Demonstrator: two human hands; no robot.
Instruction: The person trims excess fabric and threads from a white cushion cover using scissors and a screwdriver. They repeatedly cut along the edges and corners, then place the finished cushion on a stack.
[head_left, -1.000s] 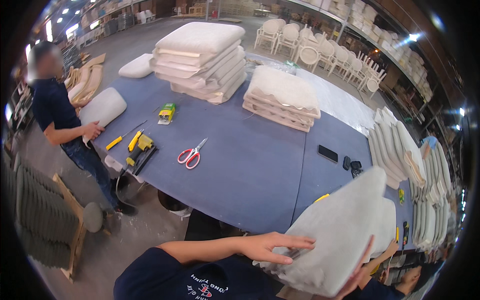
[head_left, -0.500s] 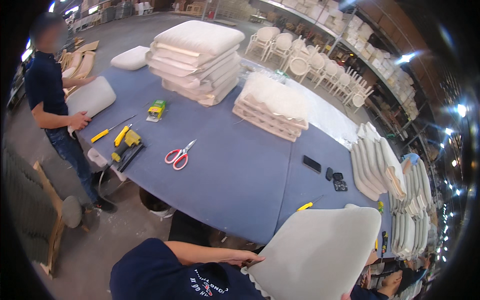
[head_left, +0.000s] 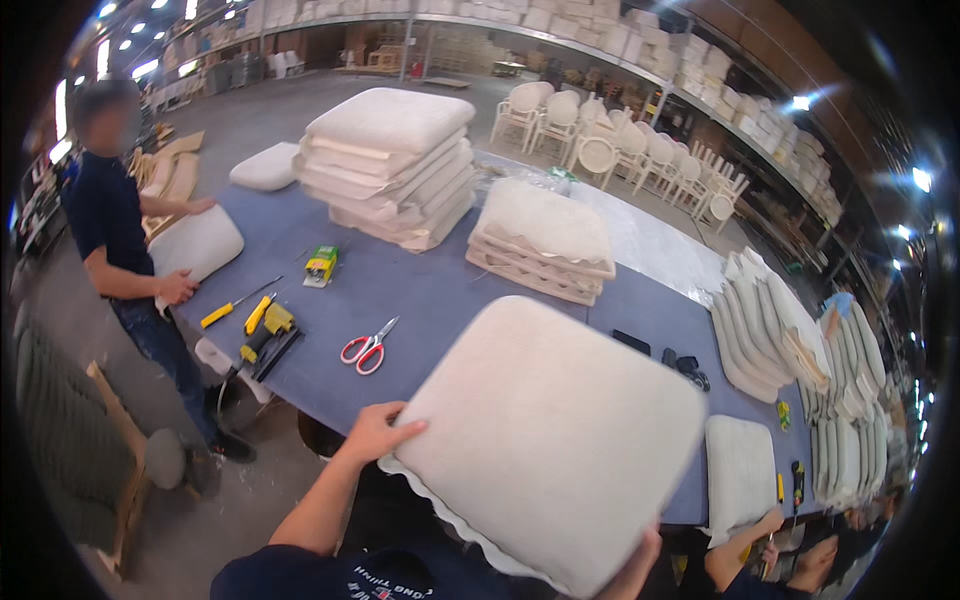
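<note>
Between my two hands is a pale, off-white seat cushion (head_left: pixel 550 440) with rounded corners, held tilted above the near edge of the table. A loose, ruffled cloth edge hangs along its near side. My left hand (head_left: pixel 385 435) grips the left corner, thumb on top and fingers underneath. My right hand (head_left: pixel 638 565) holds the near right side; most of its fingers are hidden behind the cushion. Beyond my left hand lie red-handled scissors (head_left: pixel 368 347) on the blue-grey table (head_left: pixel 430 290).
A tall cushion stack (head_left: pixel 385 170) and a lower stack (head_left: pixel 540 240) stand farther back. At left lie a staple gun (head_left: pixel 268 335), a yellow-handled screwdriver (head_left: pixel 235 305) and a small green-yellow box (head_left: pixel 320 266). A co-worker (head_left: pixel 130 240) holds another cushion (head_left: pixel 200 245); someone else works at lower right.
The cushion has risen and moved left over the table, and it now hides the yellow-handled tool near the front. My left hand has shifted left with it; my view has turned slightly.
</note>
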